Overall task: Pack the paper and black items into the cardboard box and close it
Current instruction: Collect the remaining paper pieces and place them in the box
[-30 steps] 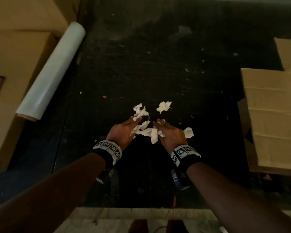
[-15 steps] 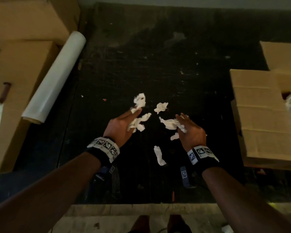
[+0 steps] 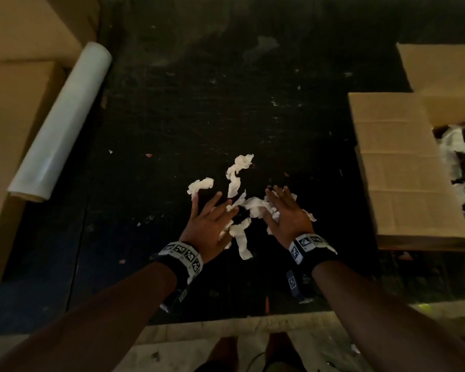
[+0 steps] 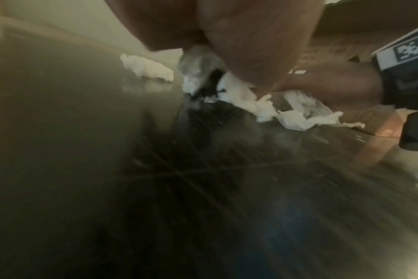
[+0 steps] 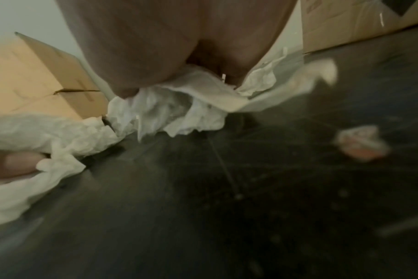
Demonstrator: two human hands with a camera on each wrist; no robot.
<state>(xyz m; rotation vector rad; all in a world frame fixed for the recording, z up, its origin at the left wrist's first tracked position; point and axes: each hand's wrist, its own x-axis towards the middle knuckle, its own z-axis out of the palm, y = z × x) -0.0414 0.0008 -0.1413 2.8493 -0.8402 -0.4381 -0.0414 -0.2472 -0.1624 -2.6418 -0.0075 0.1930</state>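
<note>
Fingers [image 3: 217, 197] of left hand [image 3: 209, 224] lie straight & spread, palm down on white paper scraps [image 3: 249, 208]; right hand [image 3: 286, 214] likewise flat & spread over same heap, nothing pinched as far as head view shows. Heap sits between both palms, touching each, w/ loose strips trailing toward 12 o'clock, long axis approx 12–6. One stray scrap [image 3: 200, 185] at 11 off left fingertips. Cardboard box [image 3: 403, 167], still open, lies at 3 o'clock, nearer right hand, so I'd judge the scoop goes rightward
</note>
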